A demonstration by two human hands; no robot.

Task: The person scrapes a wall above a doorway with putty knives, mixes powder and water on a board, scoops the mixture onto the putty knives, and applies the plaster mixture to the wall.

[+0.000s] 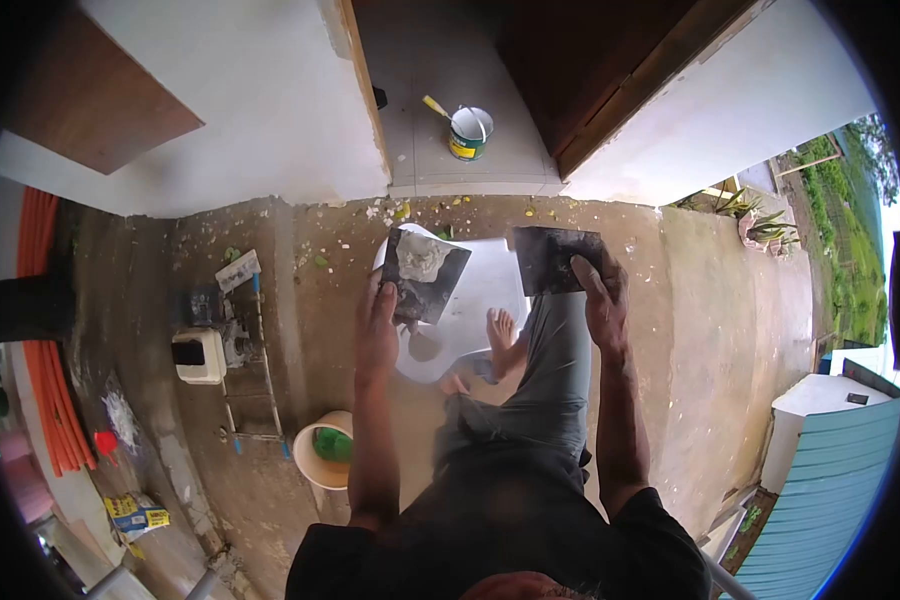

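Note:
My left hand (378, 318) grips a dark, flat plate (432, 290) that carries a lump of pale grey putty (417, 258). In my right hand (602, 300) is a second dark square plate (550, 262), with the thumb pressed on its face and no lump visible on it. The two plates are held apart, at about the same height. Below them is a white plastic stool or table (485, 275), and a bare foot (502, 325) shows at its right side.
A paint can (470, 135) with a brush (435, 106) stands in the doorway. On the left are a hand truck (266, 370), a beige bucket (310, 462) with something green inside, orange pipes (45, 380) and a yellow-blue bag (138, 515). Debris litters the ground along the wall.

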